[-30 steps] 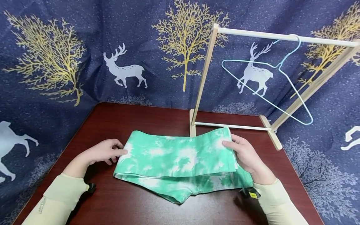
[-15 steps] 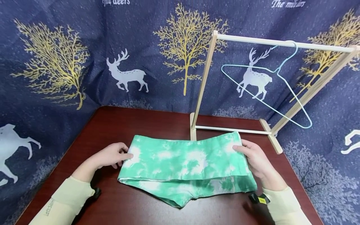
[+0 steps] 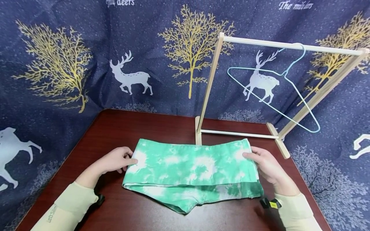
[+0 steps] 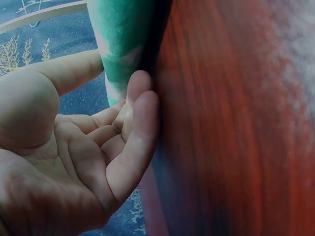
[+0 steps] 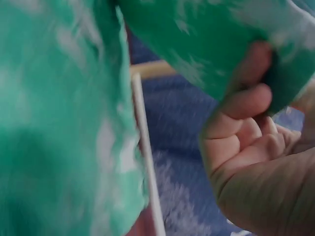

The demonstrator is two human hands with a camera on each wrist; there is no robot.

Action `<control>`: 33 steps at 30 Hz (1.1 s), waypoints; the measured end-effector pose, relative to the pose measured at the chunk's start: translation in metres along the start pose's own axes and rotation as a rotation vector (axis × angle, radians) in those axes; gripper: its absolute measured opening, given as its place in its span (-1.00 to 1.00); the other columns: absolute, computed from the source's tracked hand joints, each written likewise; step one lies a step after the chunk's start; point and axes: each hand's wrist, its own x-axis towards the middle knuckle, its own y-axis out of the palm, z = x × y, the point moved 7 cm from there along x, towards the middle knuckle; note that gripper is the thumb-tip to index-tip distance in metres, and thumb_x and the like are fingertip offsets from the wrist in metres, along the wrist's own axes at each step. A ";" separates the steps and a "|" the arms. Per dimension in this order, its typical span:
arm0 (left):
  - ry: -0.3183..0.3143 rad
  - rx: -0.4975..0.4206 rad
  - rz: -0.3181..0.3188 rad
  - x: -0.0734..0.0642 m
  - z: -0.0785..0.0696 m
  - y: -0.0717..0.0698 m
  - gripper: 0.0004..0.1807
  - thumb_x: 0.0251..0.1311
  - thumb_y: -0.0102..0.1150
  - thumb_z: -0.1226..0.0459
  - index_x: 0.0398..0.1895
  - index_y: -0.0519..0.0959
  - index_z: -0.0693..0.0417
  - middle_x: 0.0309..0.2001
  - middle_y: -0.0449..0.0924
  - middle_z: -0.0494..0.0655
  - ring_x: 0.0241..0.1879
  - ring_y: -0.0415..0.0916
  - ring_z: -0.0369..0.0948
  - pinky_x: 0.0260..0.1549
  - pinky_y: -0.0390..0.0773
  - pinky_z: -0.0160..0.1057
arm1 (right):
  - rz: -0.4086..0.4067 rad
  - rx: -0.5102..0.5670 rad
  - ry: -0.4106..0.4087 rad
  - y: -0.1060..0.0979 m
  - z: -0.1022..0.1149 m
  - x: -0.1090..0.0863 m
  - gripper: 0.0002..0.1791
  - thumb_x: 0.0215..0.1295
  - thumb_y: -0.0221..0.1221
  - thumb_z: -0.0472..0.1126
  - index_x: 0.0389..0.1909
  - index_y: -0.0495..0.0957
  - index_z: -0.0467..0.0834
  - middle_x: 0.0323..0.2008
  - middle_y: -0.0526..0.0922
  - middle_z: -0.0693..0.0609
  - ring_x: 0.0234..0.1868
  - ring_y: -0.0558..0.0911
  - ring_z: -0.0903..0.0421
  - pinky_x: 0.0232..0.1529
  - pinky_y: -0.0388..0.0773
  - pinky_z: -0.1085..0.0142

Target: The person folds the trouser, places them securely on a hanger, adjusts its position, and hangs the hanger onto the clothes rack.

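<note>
A folded green-and-white tie-dye garment (image 3: 185, 163) spans the middle of the table in the head view. Its upper layer is a wide band; below it the lower layer shows, coming to a point toward the near edge. My left hand (image 3: 117, 160) pinches the band's left edge, thumb on top. In the left wrist view the thumb meets the green cloth (image 4: 120, 34) while the other fingers curl below. At the right edge my right hand (image 3: 267, 165) holds the cloth, thumb on the front. The right wrist view shows curled fingers (image 5: 251, 103) at a raised corner of it.
Behind the garment, at the right, stands a wooden rack (image 3: 214, 77) with a white top rail. A light blue hanger (image 3: 271, 102) hangs from it. The dark red table (image 3: 138, 125) meets a navy curtain (image 3: 162, 106) with deer and trees.
The right hand has moved right with its end of the garment, pulling the band wider. The left hand stays at the left edge. The view has tilted up slightly.
</note>
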 end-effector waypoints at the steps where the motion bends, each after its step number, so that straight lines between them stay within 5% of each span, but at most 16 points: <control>1: 0.000 0.000 0.000 0.000 0.000 0.000 -0.44 0.47 0.49 0.09 0.20 0.57 0.39 -0.37 0.60 0.03 -0.43 0.65 -0.05 -0.47 0.74 -0.03 | -0.002 -0.043 0.021 -0.004 -0.006 0.000 -0.56 0.77 0.13 -0.21 0.40 0.49 -0.46 -0.13 0.86 -0.08 -0.18 0.88 0.05 -0.16 0.84 0.09; 4: -0.003 -0.004 0.001 0.000 -0.002 0.001 -0.45 0.47 0.49 0.09 0.20 0.57 0.38 -0.36 0.60 0.04 -0.43 0.65 -0.04 -0.46 0.74 -0.02 | -0.005 -0.190 0.097 -0.015 -0.024 0.001 -0.43 0.74 0.17 -0.17 0.46 0.39 -0.55 -0.11 0.84 -0.06 -0.18 0.86 0.07 -0.17 0.83 0.12; 8: -0.004 -0.012 -0.002 -0.002 -0.004 0.000 -0.45 0.48 0.49 0.09 0.20 0.58 0.39 -0.36 0.60 0.04 -0.43 0.66 -0.04 -0.46 0.74 -0.02 | -0.002 -0.353 0.202 -0.027 -0.048 0.006 -0.48 0.69 0.26 -0.10 0.35 0.53 -0.46 -0.29 0.75 -0.01 -0.40 0.70 0.12 -0.36 0.71 0.21; 14: -0.005 -0.036 0.001 -0.004 -0.005 0.001 -0.43 0.50 0.46 0.09 0.22 0.56 0.43 -0.36 0.62 0.04 -0.44 0.67 -0.03 -0.45 0.76 -0.01 | -0.010 -0.390 0.255 -0.033 -0.061 0.012 -0.57 0.65 0.32 -0.04 0.16 0.65 -0.37 -0.47 0.61 0.04 -0.52 0.54 0.14 -0.46 0.62 0.21; 22: -0.005 -0.056 -0.001 -0.002 -0.003 0.001 -0.45 0.51 0.46 0.10 0.21 0.56 0.42 -0.33 0.62 0.04 -0.43 0.68 -0.03 -0.46 0.77 0.00 | 0.104 -0.110 0.227 -0.027 -0.054 0.006 -0.43 0.75 0.16 -0.19 0.47 0.36 -0.55 -0.05 0.84 -0.10 -0.09 0.87 -0.01 -0.07 0.84 0.05; 30: -0.007 -0.025 -0.013 -0.001 -0.004 0.003 -0.42 0.50 0.47 0.08 0.24 0.56 0.42 -0.33 0.61 0.05 -0.46 0.67 -0.03 -0.46 0.76 -0.02 | 0.217 0.132 0.183 -0.027 -0.051 0.001 -0.65 0.81 0.00 -0.28 0.40 0.51 -0.32 0.05 0.84 -0.09 0.02 0.86 0.01 0.02 0.82 0.11; 33: -0.006 -0.011 -0.013 -0.001 -0.006 0.004 -0.42 0.50 0.46 0.08 0.24 0.57 0.41 -0.32 0.61 0.05 -0.46 0.67 -0.04 -0.45 0.76 -0.03 | 0.206 0.137 0.186 -0.031 -0.052 0.000 -0.62 0.81 -0.02 -0.29 0.44 0.46 -0.36 0.07 0.83 -0.08 0.03 0.86 0.02 0.01 0.81 0.14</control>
